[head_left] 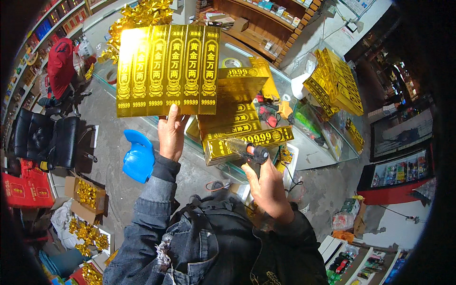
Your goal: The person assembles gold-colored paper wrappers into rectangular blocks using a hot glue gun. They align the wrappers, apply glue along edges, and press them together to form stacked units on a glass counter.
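Observation:
In my left hand (171,135) is a shiny gold foil card sheet (166,71), pinched at its lower edge and held up facing me. Black printing runs down its several upright strips, and glare whitens its upper left. My right hand (270,192) is closed around what looks like a black and orange glue gun (258,153). The gun's front end is blurred and lies over a stack of folded gold card (213,148). Behind it, more gold card (228,107) stands up in folded panels on the glass counter (318,154).
A gold foil assembly (335,83) stands on the counter's right, and gold foil flowers (142,19) rise behind the sheet. Tape rolls (232,63) lie on the glass. A blue plastic stool (137,156) and black office chair (45,137) are at left. A cord (295,183) hangs near my right hand.

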